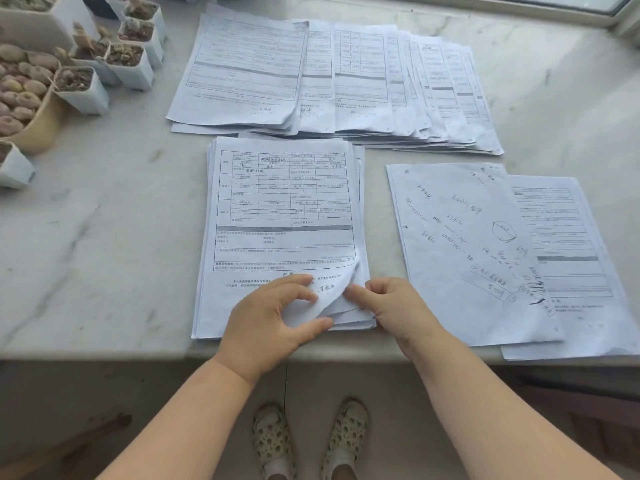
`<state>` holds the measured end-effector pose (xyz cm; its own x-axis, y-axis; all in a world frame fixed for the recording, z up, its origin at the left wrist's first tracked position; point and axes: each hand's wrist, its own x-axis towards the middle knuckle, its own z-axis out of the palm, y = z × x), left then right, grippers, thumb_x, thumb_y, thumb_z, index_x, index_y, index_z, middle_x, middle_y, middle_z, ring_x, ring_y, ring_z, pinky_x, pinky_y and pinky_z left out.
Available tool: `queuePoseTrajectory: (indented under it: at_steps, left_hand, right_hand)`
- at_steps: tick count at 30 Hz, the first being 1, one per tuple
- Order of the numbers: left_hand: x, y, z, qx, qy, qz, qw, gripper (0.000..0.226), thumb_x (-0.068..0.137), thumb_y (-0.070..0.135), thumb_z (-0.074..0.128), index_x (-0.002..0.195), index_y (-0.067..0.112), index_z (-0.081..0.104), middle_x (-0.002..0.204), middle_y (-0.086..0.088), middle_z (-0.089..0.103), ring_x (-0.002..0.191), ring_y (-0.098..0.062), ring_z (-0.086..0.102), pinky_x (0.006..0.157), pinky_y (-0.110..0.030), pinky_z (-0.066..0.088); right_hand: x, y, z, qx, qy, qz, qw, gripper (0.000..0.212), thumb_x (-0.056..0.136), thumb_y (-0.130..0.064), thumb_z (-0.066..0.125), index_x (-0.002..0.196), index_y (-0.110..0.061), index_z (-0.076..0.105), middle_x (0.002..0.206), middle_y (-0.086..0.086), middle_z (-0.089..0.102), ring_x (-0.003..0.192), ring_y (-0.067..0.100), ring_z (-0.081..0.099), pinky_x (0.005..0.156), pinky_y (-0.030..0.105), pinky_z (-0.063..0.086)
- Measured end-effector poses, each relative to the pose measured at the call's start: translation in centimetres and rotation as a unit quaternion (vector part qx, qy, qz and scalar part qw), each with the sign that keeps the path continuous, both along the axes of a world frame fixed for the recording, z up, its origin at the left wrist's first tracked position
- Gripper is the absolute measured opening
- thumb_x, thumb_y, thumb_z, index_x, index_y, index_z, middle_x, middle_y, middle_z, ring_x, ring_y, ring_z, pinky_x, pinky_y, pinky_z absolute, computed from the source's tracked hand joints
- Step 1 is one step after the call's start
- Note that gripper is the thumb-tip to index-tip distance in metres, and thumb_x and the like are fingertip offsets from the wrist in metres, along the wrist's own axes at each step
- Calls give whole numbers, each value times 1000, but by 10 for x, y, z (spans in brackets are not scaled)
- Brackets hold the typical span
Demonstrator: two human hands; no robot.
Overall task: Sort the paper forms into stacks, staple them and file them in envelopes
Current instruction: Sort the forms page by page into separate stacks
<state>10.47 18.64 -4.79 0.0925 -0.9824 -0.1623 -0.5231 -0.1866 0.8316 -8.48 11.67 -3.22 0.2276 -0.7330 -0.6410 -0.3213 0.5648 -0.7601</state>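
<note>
A stack of printed forms (280, 209) lies at the near edge of the marble counter (104, 237). My left hand (273, 317) rests on its lower part, fingers and thumb curled round the lifted bottom-right corner of the top sheet. My right hand (391, 303) pinches that same curled corner from the right. A wide fan of more forms (329, 77) is spread behind the stack. To the right lie a sheet with handwriting (464, 251) and a printed form (568, 244) partly under it. No stapler or envelope is in view.
Small white pots of succulents (114, 60) and a tan bowl of round plants (31, 109) crowd the counter's far left. A window frame (519, 5) runs along the back. The counter's front edge is just below my hands; my sandalled feet (308, 441) stand on the floor.
</note>
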Motion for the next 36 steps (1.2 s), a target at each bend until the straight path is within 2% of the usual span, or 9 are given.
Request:
queuePoseTrajectory:
  at_steps: [4, 8, 11, 15, 21, 23, 25, 28, 36]
  left_hand:
    - [2, -3, -2, -13, 2, -6, 1000, 26, 76, 56, 56, 83, 35, 71, 109, 34, 63, 106, 12, 56, 89, -14, 43]
    - [2, -4, -3, -32, 13, 4, 999, 36, 85, 50, 44, 83, 27, 71, 102, 33, 65, 95, 9, 59, 75, -13, 44]
    - [1, -1, -5, -16, 7, 0, 1000, 31, 74, 62, 54, 83, 37, 71, 111, 34, 62, 110, 15, 52, 92, -8, 38]
    - [2, 1, -3, -9, -10, -21, 1000, 40, 62, 66, 60, 90, 39, 70, 118, 34, 57, 116, 16, 48, 96, -2, 32]
    - [8, -3, -5, -8, 37, -39, 999, 41, 82, 51, 43, 101, 31, 74, 120, 26, 63, 116, 8, 53, 98, -22, 43]
    - [9, -3, -4, -11, 36, -49, 998, 43, 84, 49, 40, 104, 30, 73, 118, 27, 63, 114, 7, 54, 95, -21, 44]
    - [10, -3, -2, -18, 35, -70, 997, 36, 89, 41, 42, 105, 29, 72, 118, 27, 63, 114, 5, 55, 93, -21, 44]
    - [9, -2, 1, -36, 37, -84, 995, 31, 91, 32, 44, 106, 29, 71, 117, 32, 60, 112, 8, 54, 90, -14, 42]
    - [10, -2, 2, -19, 43, -63, 997, 30, 84, 49, 47, 100, 44, 71, 117, 29, 62, 116, 4, 55, 97, -18, 42]
  right_hand:
    - [-5, -2, 1, 24, -17, 19, 999, 44, 82, -38, 73, 74, 3, 62, 71, 13, 58, 67, 20, 52, 67, 33, 40]
    - [-16, -5, 3, 69, -59, 43, 995, 18, 92, -16, 63, 91, 0, 70, 89, 10, 70, 85, 19, 64, 90, 35, 50]
    - [-10, -4, 0, 55, -14, 27, 998, 23, 90, -21, 67, 89, 1, 69, 85, 10, 67, 82, 22, 58, 82, 37, 45]
    - [3, -1, 9, 52, 27, 14, 998, 40, 76, -34, 69, 87, 5, 67, 80, 8, 62, 78, 20, 52, 76, 33, 38]
    - [3, -7, 35, 25, 111, 22, 993, 53, 99, -55, 37, 80, -27, 77, 93, -1, 66, 85, 15, 59, 86, 29, 47]
    - [4, -12, 45, -11, 162, 40, 986, 51, 99, -54, 37, 80, -28, 77, 93, -8, 61, 86, 11, 54, 87, 28, 40]
    - [9, -19, 53, -4, 186, 81, 979, 51, 99, -53, 40, 80, -22, 77, 81, -9, 56, 78, 12, 51, 76, 26, 38]
    - [20, -27, 61, 40, 186, 88, 978, 56, 98, -54, 41, 80, -12, 74, 68, 0, 58, 56, 17, 45, 55, 25, 38]
    - [16, -42, 56, 158, 94, 29, 983, 57, 94, -58, 48, 100, -3, 66, 75, 12, 74, 54, 16, 66, 51, 23, 51]
